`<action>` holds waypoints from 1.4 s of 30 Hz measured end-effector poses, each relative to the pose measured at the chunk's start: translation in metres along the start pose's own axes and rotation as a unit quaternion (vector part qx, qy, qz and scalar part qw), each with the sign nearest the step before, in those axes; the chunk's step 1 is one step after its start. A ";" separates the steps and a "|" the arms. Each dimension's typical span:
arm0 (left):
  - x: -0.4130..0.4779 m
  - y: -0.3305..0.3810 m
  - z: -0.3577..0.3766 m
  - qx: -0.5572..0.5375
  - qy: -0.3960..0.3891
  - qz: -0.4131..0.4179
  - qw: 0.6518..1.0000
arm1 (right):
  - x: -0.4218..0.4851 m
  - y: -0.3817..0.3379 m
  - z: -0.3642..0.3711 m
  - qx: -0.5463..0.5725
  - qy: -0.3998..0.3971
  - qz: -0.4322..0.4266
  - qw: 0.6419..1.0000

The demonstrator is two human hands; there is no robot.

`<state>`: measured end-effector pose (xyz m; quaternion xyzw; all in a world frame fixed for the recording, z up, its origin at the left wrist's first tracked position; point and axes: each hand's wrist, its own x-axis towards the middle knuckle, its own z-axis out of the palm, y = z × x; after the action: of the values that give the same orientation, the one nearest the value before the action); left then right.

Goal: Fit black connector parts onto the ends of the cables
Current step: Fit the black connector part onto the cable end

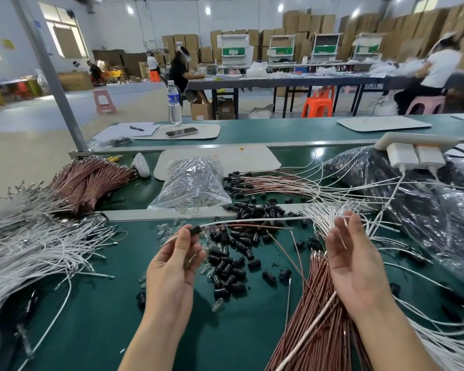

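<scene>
My left hand (172, 263) pinches a small black connector part (195, 230) at its fingertips, above the green table. A white cable (252, 222) and a brown cable (255, 226) run from that connector off to the right. My right hand (356, 266) is raised palm-in with relaxed fingers, holding nothing, over a bundle of brown cables (322, 317). Loose black connector parts (231, 266) lie scattered between my hands. Several cables with black connectors fitted (255, 183) lie further back.
White cables (24, 250) pile at the left, with bound brown cable bundles (89, 180) behind them. A clear plastic bag (192, 183) sits mid-table; a dark plastic bag (426, 199) and a power strip with chargers (413, 153) are at right. People work at tables behind.
</scene>
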<state>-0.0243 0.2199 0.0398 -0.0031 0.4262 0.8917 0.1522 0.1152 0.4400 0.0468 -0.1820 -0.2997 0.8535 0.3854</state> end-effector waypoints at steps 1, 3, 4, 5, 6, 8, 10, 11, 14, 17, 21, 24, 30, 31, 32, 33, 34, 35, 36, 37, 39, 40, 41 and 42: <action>0.000 -0.001 0.001 -0.012 0.007 -0.011 1.000 | -0.001 0.003 0.001 0.003 -0.022 0.012 1.000; -0.001 -0.003 0.003 -0.039 0.012 -0.034 0.999 | -0.005 0.013 0.005 -0.025 -0.067 0.046 0.996; -0.001 -0.004 0.004 -0.050 0.009 -0.046 0.998 | -0.007 0.020 0.007 -0.054 -0.089 0.063 0.993; -0.002 -0.004 0.005 -0.055 0.000 -0.057 0.997 | -0.010 0.027 0.011 -0.088 -0.114 0.078 0.987; -0.003 -0.005 0.006 -0.053 -0.012 -0.066 0.996 | -0.012 0.033 0.015 -0.121 -0.139 0.091 0.979; -0.006 -0.009 0.008 -0.026 -0.042 -0.076 0.996 | -0.018 0.044 0.022 -0.171 -0.181 0.107 0.963; -0.010 -0.017 0.012 0.023 -0.071 -0.079 0.994 | -0.023 0.052 0.025 -0.213 -0.216 0.093 0.948; -0.013 -0.022 0.015 0.051 -0.086 -0.082 0.992 | -0.025 0.055 0.026 -0.232 -0.226 0.076 0.943; -0.023 -0.033 0.023 0.123 -0.140 -0.091 0.978 | -0.029 0.059 0.028 -0.262 -0.197 0.018 0.945; -0.024 -0.035 0.022 0.130 -0.145 -0.077 0.978 | -0.027 0.058 0.028 -0.274 -0.143 -0.018 0.951; -0.018 -0.032 0.017 0.132 -0.115 -0.058 0.983 | -0.022 0.051 0.025 -0.246 -0.086 -0.024 0.965; -0.018 -0.033 0.016 0.147 -0.116 -0.049 0.981 | -0.022 0.050 0.026 -0.234 -0.078 -0.014 0.969; -0.022 -0.036 0.016 0.208 -0.145 -0.012 0.967 | -0.023 0.049 0.027 -0.236 -0.105 0.027 0.966; -0.023 -0.037 0.016 0.213 -0.152 -0.010 0.965 | -0.024 0.049 0.027 -0.242 -0.112 0.031 0.963; -0.024 -0.037 0.016 0.215 -0.157 -0.010 0.964 | -0.024 0.050 0.027 -0.246 -0.116 0.032 0.962; -0.024 -0.038 0.017 0.216 -0.160 -0.010 0.963 | -0.024 0.049 0.027 -0.246 -0.116 0.032 0.962; -0.024 -0.037 0.017 0.212 -0.160 -0.010 0.964 | -0.024 0.048 0.027 -0.241 -0.112 0.031 0.964; -0.024 -0.036 0.017 0.203 -0.157 -0.010 0.966 | -0.024 0.048 0.026 -0.233 -0.107 0.030 0.966; -0.024 -0.036 0.017 0.192 -0.153 -0.011 0.969 | -0.023 0.047 0.026 -0.226 -0.102 0.029 0.968; -0.023 -0.035 0.017 0.183 -0.148 -0.012 0.972 | -0.023 0.047 0.026 -0.221 -0.098 0.027 0.970; -0.022 -0.035 0.016 0.178 -0.146 -0.014 0.973 | -0.023 0.047 0.026 -0.219 -0.094 0.025 0.971; -0.023 -0.036 0.016 0.182 -0.149 -0.014 0.972 | -0.023 0.047 0.026 -0.219 -0.094 0.024 0.971; -0.023 -0.037 0.017 0.189 -0.153 -0.015 0.970 | -0.023 0.047 0.026 -0.219 -0.094 0.023 0.971; -0.023 -0.037 0.017 0.197 -0.156 -0.014 0.968 | -0.023 0.047 0.026 -0.219 -0.093 0.023 0.971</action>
<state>0.0101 0.2489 0.0255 0.1606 0.5645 0.7772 0.2268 0.0898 0.3881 0.0372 -0.1887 -0.5098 0.7888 0.2868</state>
